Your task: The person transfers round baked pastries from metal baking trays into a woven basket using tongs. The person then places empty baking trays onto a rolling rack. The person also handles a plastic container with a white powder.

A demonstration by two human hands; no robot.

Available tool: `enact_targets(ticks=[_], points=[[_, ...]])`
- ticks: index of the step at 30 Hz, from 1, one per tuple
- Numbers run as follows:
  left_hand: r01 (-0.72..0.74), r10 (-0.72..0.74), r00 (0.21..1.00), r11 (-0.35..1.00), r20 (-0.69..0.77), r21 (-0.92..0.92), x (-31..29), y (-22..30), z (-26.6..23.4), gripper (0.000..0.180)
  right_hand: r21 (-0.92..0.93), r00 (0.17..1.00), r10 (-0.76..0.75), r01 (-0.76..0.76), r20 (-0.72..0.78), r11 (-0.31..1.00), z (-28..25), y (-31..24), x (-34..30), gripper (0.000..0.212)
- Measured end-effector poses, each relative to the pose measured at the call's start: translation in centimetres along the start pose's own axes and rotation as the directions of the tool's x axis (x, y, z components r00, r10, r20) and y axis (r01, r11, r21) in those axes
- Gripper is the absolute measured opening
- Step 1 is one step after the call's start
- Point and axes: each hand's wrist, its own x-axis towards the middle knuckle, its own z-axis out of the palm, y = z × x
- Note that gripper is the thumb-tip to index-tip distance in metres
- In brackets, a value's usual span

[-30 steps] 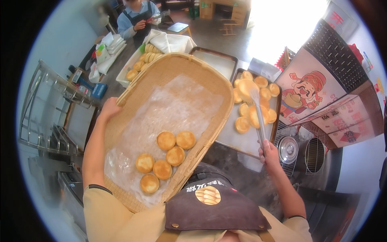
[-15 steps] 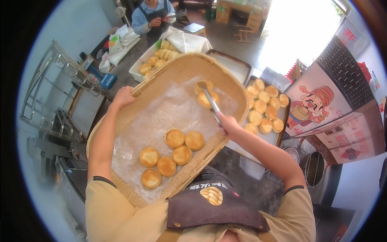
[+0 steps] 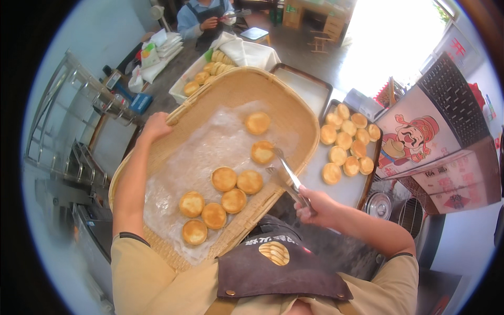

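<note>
While my left hand point(image 3: 156, 127) grips the far rim of the big woven bamboo tray point(image 3: 294, 113) lined with clear plastic film, I'm mid-transfer of round golden baked buns. My right hand point(image 3: 317, 206) is closed around metal tongs point(image 3: 283, 176), tips slightly apart and empty, hovering just beside the nearest bun point(image 3: 262, 152) on the tray. Seven others lie on the film, six clustered low. Next move, I judge: swing the tongs back to the dark baking sheet point(image 3: 346, 189) on the desk, right of the tray, and pinch another bun gently.
</note>
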Motion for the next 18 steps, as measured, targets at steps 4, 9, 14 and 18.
enact_targets(ticks=[4,9,14,18], points=[[-0.024,0.024,0.999,1.0,-0.046,-0.004,-0.1,-0.2,0.1,0.028,-0.098,0.971,-0.186,0.202,0.151,0.975,-3.7,3.5,-5.1,0.029],[0.033,-0.034,0.997,0.999,-0.063,-0.013,-0.7,0.3,-0.9,0.026,-0.153,0.78,-0.626,0.62,0.012,0.77,-10.3,9.4,-2.9,0.029],[0.064,-0.063,0.994,0.998,-0.093,0.003,-1.6,1.0,-2.3,0.025,-0.052,0.794,-0.485,0.503,-0.365,0.863,-17.4,16.7,2.8,0.034],[0.051,-0.051,0.991,0.999,-0.126,-0.005,-2.1,1.5,-2.7,0.024,0.109,0.801,-0.433,0.516,-0.415,0.85,-18.8,17.2,8.8,0.035]])
